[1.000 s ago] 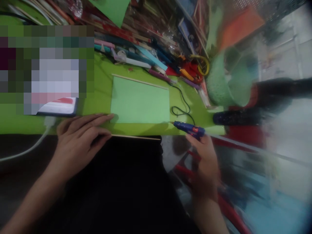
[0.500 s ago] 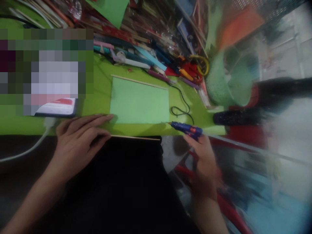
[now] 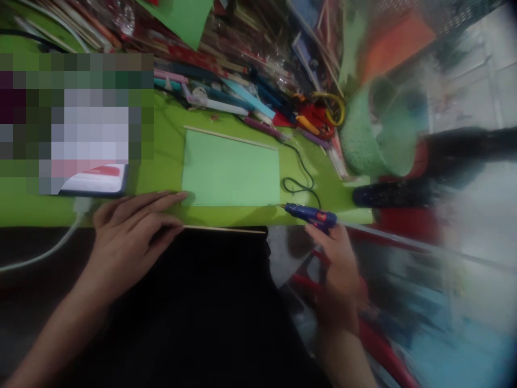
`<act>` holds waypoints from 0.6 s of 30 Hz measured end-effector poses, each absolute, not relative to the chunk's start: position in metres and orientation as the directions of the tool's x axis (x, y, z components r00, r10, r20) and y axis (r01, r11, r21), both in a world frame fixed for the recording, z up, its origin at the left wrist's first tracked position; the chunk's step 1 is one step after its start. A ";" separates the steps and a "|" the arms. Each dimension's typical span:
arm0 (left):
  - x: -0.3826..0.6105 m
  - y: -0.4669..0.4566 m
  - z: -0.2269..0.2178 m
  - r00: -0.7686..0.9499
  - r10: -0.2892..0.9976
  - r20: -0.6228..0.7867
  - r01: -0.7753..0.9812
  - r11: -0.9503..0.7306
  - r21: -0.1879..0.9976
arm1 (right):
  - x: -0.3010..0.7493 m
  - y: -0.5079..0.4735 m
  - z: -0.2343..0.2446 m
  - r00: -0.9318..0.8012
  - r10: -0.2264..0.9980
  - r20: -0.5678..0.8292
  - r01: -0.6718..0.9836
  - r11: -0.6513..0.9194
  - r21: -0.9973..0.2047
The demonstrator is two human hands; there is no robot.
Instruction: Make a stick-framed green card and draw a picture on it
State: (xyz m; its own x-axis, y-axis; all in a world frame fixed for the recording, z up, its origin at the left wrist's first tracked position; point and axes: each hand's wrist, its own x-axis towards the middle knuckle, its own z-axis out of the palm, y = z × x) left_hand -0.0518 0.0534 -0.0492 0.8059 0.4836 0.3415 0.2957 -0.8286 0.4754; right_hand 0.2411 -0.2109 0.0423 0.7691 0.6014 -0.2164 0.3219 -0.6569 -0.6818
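Observation:
My left hand pinches one end of a thin wooden stick between thumb and finger, holding it level just off the table's front edge. The fingers rest by the lower left corner of a light green sheet of paper. Another thin stick lies along the sheet's far edge. My right hand is closed around a blue hot glue gun. Its nozzle points left, at the sheet's lower right corner. A clear glue stick sticks out of the gun's back.
A phone, partly blurred out, lies at left with a white cable. Pens, scissors and several sticks crowd the table's back. A green round container stands at right, near a black cylinder. A thin black cord curls beside the sheet.
Almost nothing differs. The whole view has shifted very slightly, and both hands keep the same holds on the stick and the glue gun.

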 end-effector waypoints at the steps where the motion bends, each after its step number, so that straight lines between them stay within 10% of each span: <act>1: -0.052 0.053 -0.049 0.806 0.487 0.336 0.298 -0.825 0.481 | 0.242 -0.211 0.041 0.774 0.592 -0.224 0.307 -0.661 -0.685; 18: -0.053 0.053 -0.050 0.803 0.501 0.322 0.307 -0.812 0.497 | 0.243 -0.210 0.039 0.773 0.591 -0.232 0.299 -0.661 -0.688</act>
State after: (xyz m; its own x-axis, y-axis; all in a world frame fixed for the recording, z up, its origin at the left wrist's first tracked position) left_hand -0.0533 0.0535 -0.0501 0.8033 0.5008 0.3222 0.3066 -0.8116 0.4972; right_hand 0.2432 -0.2097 0.0392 0.7726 0.5908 -0.2323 0.2989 -0.6614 -0.6879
